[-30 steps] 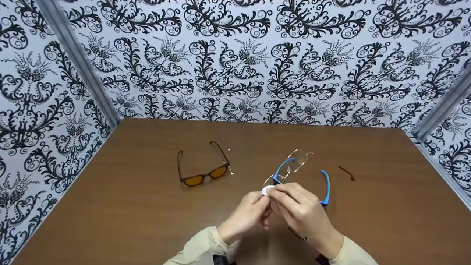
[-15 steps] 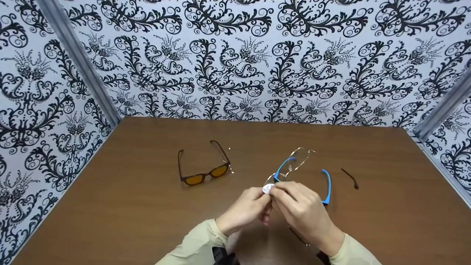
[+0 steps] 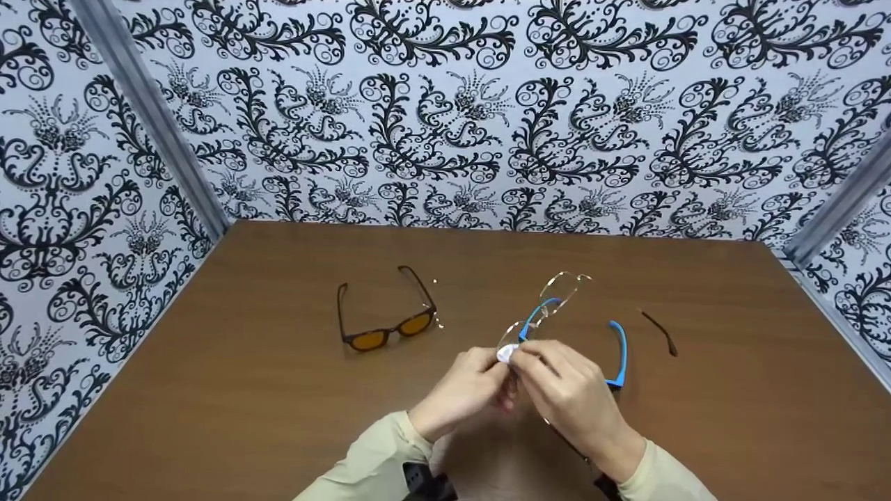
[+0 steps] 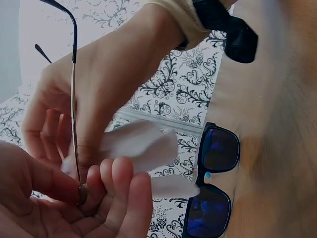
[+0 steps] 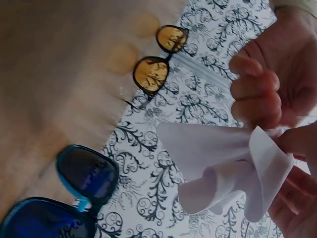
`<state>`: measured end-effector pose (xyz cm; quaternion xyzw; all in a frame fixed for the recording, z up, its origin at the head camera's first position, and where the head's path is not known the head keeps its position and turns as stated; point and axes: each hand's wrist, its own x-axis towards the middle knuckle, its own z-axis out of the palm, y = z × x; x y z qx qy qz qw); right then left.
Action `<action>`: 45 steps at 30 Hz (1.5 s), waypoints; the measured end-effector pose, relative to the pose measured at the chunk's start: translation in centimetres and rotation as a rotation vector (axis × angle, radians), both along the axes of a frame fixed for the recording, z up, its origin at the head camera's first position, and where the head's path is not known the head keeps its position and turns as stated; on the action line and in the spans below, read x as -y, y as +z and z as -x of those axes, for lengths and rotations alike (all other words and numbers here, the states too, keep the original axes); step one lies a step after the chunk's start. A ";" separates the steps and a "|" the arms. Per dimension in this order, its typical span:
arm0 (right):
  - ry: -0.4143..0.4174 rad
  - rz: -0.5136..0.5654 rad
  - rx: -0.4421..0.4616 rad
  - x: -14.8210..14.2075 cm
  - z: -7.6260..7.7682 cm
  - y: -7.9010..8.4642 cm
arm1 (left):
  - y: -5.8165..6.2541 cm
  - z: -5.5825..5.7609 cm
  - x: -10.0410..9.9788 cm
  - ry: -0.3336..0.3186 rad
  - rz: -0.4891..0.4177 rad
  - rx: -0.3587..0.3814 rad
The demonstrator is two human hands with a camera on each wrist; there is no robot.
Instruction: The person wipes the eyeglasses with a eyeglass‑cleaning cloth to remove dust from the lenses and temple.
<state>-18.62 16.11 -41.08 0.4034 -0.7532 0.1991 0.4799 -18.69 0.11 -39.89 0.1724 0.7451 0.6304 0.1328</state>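
My left hand holds a pair of gold wire-rimmed eyeglasses in front of me, their lenses pointing away to the upper right. In the left wrist view, its thumb and fingers pinch the frame at the hinge, where a thin temple arm with a dark tip rises. My right hand pinches a white cleaning cloth against the near lens, which is mostly hidden behind the fingers. Folds of the cloth hang loose in the right wrist view.
Blue-armed sunglasses lie just behind my right hand, partly covered by it. Orange-lensed glasses with dark frames rest farther left, arms unfolded, beside small shiny bits. Patterned walls border the brown table.
The wire-rimmed eyeglasses have tilted slightly back and forth in my left hand, their dark temple tip at right shifting with them. Both hands stay nearly in place, the cloth still at the lens.
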 end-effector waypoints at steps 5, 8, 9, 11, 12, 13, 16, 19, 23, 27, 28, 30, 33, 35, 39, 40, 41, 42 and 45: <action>-0.100 0.052 -0.018 -0.3 -0.1 -0.4 | -0.1 -0.2 0.0 -0.001 0.038 -0.027; -0.150 0.094 -0.036 -0.4 0.1 -0.3 | -0.1 -0.3 -0.2 0.003 0.102 -0.070; -0.148 0.098 -0.042 -0.4 0.1 -0.2 | -0.1 -0.3 -0.3 0.008 0.126 -0.084; -0.126 0.096 -0.053 -0.3 0.2 0.0 | -0.2 -0.4 -0.5 0.014 0.159 -0.097; -0.107 0.091 -0.055 -0.2 0.2 0.1 | -0.2 -0.4 -0.5 0.018 0.170 -0.098; -0.085 0.082 -0.056 -0.1 0.2 0.2 | -0.2 -0.4 -0.6 0.019 0.172 -0.090; -0.009 0.047 -0.064 0.2 0.3 0.4 | -0.2 -0.5 -0.7 0.018 0.167 -0.064; 0.035 0.003 -0.072 0.2 0.2 0.2 | -0.2 -0.4 -0.5 0.024 0.159 -0.052; -0.008 -0.007 -0.064 -0.2 0.0 0.0 | -0.3 -0.5 -0.3 0.040 0.143 -0.008; -0.093 0.061 -0.073 -0.3 0.1 0.2 | -0.4 -0.9 -0.5 0.038 0.141 0.018; -0.099 0.071 -0.074 -0.3 0.1 0.3 | -0.4 -0.9 -0.6 0.031 0.153 0.008; -0.082 0.058 -0.062 -0.3 0.2 0.5 | -0.4 -0.9 -0.6 0.017 0.176 -0.017; -0.010 -0.006 0.035 -0.5 0.3 0.7 | -0.4 -0.8 -0.4 0.011 0.203 -0.042; 0.027 -0.061 0.113 -0.8 0.2 0.9 | -0.4 -0.7 -0.3 0.018 0.213 -0.046; -0.023 -0.141 0.189 -1.1 0.0 1.3 | -0.6 -0.7 -0.1 0.039 0.209 -0.027; -0.050 -0.142 0.183 -1.1 -0.1 1.4 | -0.6 -0.7 -0.1 0.041 0.209 -0.024; -0.085 -0.138 0.178 -1.1 -0.1 1.4 | -0.6 -0.7 -0.1 0.042 0.212 -0.022; -0.113 -0.128 0.163 -1.0 -0.1 1.4 | -0.7 -0.8 -0.1 0.041 0.216 -0.022; -0.142 -0.073 0.120 -0.5 -0.1 1.3 | -0.8 -0.8 -0.3 0.037 0.231 -0.020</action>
